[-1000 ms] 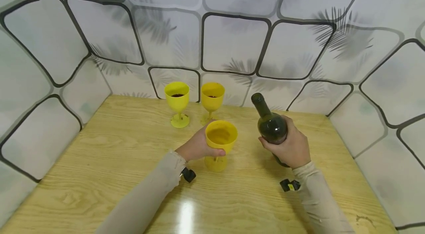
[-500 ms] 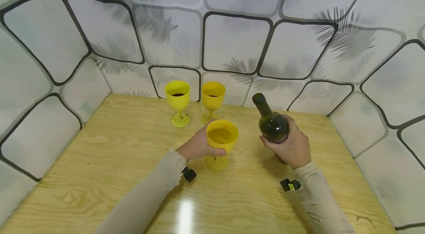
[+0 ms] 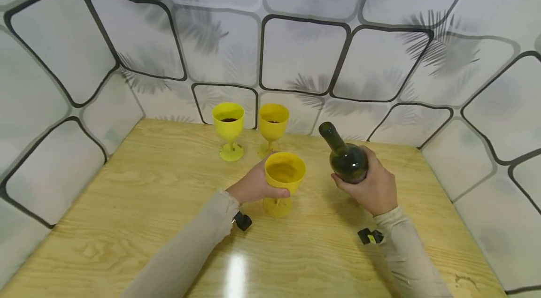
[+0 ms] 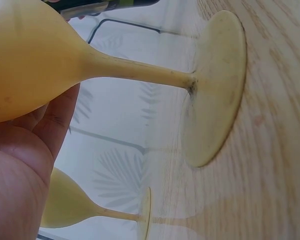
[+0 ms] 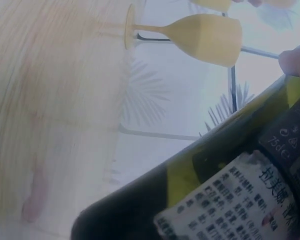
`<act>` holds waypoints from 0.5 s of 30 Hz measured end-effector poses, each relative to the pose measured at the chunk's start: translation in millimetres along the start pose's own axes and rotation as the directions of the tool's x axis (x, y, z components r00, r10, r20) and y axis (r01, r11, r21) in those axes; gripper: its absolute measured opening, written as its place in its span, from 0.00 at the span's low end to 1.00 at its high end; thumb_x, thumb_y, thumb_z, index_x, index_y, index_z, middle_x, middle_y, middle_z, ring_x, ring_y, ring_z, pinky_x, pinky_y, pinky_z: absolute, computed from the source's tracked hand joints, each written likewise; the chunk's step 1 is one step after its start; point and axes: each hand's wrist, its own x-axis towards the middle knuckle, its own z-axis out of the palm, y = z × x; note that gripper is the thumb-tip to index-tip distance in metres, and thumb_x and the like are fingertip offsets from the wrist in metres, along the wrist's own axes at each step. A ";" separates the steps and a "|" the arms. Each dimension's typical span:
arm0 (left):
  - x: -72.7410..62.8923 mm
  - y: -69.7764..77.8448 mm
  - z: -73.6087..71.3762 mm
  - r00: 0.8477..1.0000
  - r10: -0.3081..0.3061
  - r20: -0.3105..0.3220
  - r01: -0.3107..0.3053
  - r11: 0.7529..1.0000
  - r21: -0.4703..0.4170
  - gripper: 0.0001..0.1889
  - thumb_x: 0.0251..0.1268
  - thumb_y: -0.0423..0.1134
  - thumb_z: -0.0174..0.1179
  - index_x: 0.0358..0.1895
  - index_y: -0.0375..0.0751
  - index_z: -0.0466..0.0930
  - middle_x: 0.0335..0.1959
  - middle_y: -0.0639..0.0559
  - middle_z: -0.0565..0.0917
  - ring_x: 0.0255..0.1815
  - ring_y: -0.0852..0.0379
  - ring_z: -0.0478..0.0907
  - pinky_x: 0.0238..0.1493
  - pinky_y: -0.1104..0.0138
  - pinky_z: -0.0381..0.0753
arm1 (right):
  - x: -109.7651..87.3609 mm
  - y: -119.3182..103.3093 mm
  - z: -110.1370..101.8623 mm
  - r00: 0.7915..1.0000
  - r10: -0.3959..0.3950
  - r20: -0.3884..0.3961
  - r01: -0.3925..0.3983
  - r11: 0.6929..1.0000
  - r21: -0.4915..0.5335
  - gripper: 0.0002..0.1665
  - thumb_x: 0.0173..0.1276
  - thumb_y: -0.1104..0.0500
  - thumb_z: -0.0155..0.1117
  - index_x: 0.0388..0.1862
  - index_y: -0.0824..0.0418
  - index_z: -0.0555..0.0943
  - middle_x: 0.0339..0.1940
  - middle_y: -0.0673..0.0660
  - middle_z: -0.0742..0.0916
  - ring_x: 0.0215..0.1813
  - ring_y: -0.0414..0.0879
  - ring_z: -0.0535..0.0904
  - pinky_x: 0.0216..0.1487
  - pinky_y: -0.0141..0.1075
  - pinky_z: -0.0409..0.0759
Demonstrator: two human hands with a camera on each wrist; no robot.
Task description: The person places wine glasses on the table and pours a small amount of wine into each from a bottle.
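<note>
A yellow goblet (image 3: 285, 173) is in my left hand (image 3: 258, 185), whose fingers and thumb curl round the bowl. Its stem and round foot (image 4: 215, 90) show in the left wrist view; whether the foot touches the table I cannot tell. To the right, my right hand (image 3: 374, 185) grips a dark green wine bottle (image 3: 348, 162) by its body. The bottle leans, its neck pointing up and left toward the goblet, apart from it. A white printed label (image 5: 235, 200) shows in the right wrist view. No liquid is seen leaving the mouth.
Two more goblets stand upright at the back, a lime-yellow one (image 3: 228, 124) and a yellow one (image 3: 273, 124), each with dark liquid inside. Beneath everything lies a wooden table (image 3: 148, 194), bounded by a patterned wall (image 3: 304, 54) behind and at both sides.
The bottle has tilted a little further, its mouth now slightly lower and farther left. Both hands keep their holds, and the held goblet has hardly moved.
</note>
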 end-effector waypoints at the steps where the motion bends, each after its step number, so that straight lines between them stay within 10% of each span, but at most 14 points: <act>1: 0.4 0.1 0.2 1.000 0.002 0.003 -0.002 1.000 0.002 0.46 0.52 0.57 0.80 0.72 0.48 0.66 0.63 0.48 0.78 0.60 0.50 0.77 0.65 0.56 0.78 | -0.1 -0.3 -0.6 1.000 -0.005 -0.006 0.005 1.000 -0.004 0.51 0.42 0.48 0.87 0.65 0.61 0.75 0.46 0.64 0.89 0.38 0.63 0.88 0.32 0.61 0.83; 15: 0.4 -1.4 1.5 1.000 0.015 0.002 -0.015 1.000 -0.010 0.49 0.48 0.63 0.79 0.71 0.46 0.66 0.61 0.46 0.78 0.59 0.49 0.78 0.64 0.56 0.79 | 3.1 -4.6 -2.9 0.998 -0.055 0.011 0.055 0.998 -0.026 0.48 0.44 0.46 0.87 0.63 0.60 0.78 0.48 0.62 0.89 0.43 0.61 0.88 0.36 0.61 0.84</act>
